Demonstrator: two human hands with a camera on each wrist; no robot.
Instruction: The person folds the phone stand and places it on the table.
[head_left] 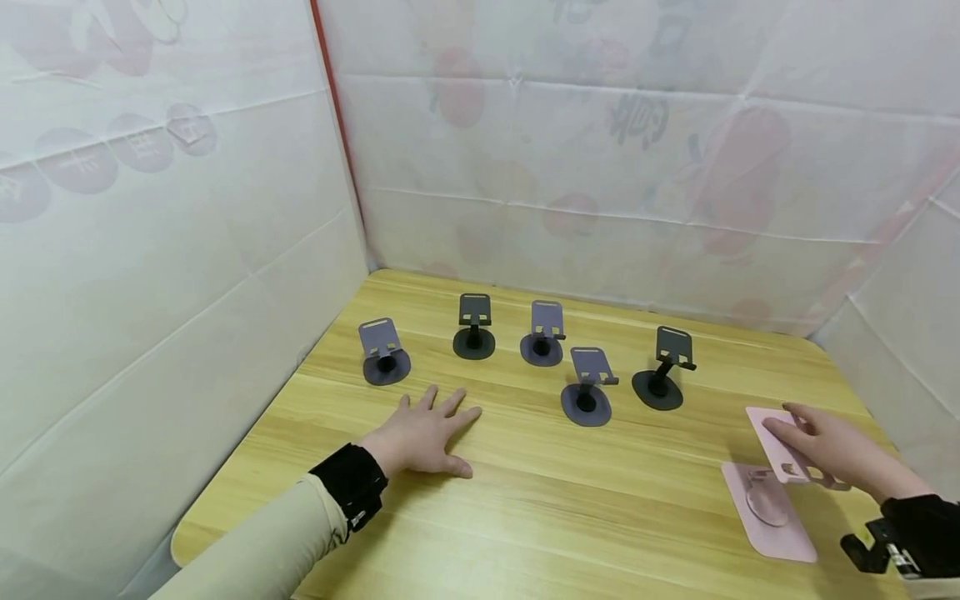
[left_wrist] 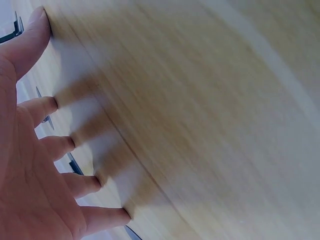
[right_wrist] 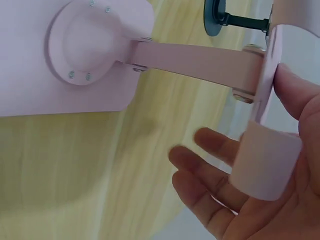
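At about four o'clock on the worktop point(head_left: 525, 500), near its right edge, the pink phone stand point(head_left: 772, 492) sat on its flat base. I had my right hand point(head_left: 832, 450) on its tilted top plate, thumb behind and fingers point(right_wrist: 200, 170) loosely spread in front, a light pinch rather than a clamp. I judged it rigid, smooth and fairly light, hinged at the arm, so best taken by the plate edge or the base. My left hand point(head_left: 423, 437) lay flat and released at nine o'clock. Five dark stands point(head_left: 585, 387) stood in a row at twelve o'clock; pale printed sheeting point(head_left: 187, 250) walled us in.
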